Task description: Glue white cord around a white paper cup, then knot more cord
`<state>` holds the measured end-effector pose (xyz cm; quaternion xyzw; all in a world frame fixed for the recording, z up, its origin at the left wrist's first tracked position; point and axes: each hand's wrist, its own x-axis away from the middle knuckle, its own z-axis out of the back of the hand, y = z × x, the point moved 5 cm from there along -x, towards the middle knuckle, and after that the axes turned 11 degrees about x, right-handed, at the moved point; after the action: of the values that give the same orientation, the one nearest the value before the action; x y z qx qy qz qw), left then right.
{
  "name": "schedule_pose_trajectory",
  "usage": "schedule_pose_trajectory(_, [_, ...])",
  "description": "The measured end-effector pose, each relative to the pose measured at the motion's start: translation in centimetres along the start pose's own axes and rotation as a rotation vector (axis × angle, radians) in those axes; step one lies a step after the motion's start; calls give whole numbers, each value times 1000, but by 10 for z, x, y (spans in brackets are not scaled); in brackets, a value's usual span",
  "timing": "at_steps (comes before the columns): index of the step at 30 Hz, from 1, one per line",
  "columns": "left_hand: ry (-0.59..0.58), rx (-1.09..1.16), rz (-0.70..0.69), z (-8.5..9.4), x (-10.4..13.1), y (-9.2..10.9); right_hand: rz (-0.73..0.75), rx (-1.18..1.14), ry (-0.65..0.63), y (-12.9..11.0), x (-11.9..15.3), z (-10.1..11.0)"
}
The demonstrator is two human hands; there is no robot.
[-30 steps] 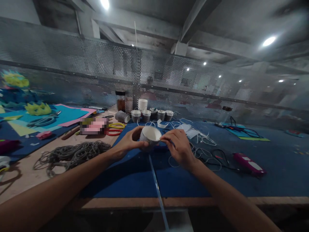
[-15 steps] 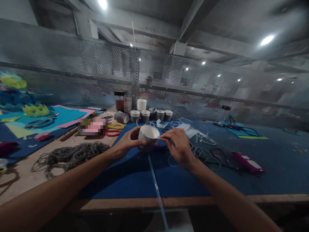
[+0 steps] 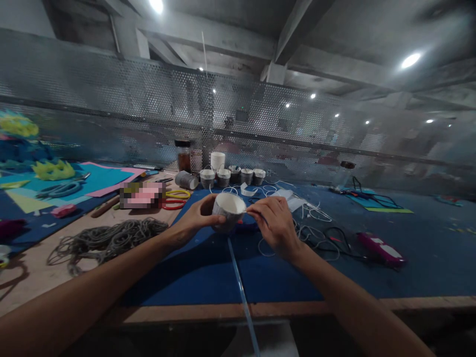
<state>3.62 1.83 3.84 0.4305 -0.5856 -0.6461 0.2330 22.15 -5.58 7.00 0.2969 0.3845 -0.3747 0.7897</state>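
My left hand [image 3: 199,216] is closed round a paper cup [image 3: 229,206] with a white inside and a grey outer side, its mouth tilted a little toward me. At the cup's right rim my right hand [image 3: 273,220] makes a pinch with thumb and fingertips. A tiny pale bit shows between those fingertips, too small to make out. Below the cup, a long translucent stick [image 3: 241,285] runs down over the table's front edge. Behind the cup lies a blue thing with a red part [image 3: 245,226], mostly hidden.
Several grey-wrapped cups [image 3: 223,177] with thin handles stand at the back, near a cup stack [image 3: 217,159] and a jar [image 3: 183,157]. Left lie a grey cord tangle [image 3: 122,235], scissors [image 3: 174,204] and coloured sheets [image 3: 100,181]. White cords [image 3: 316,238] and a purple power strip [image 3: 381,249] lie right.
The view has shifted very slightly. Both hands keep their hold at the cup, and nothing else has visibly moved.
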Motion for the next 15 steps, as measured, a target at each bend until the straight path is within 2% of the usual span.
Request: schedule_pose_trajectory(15, [1, 10, 3, 1, 1, 0, 81, 102, -47, 0, 2, 1])
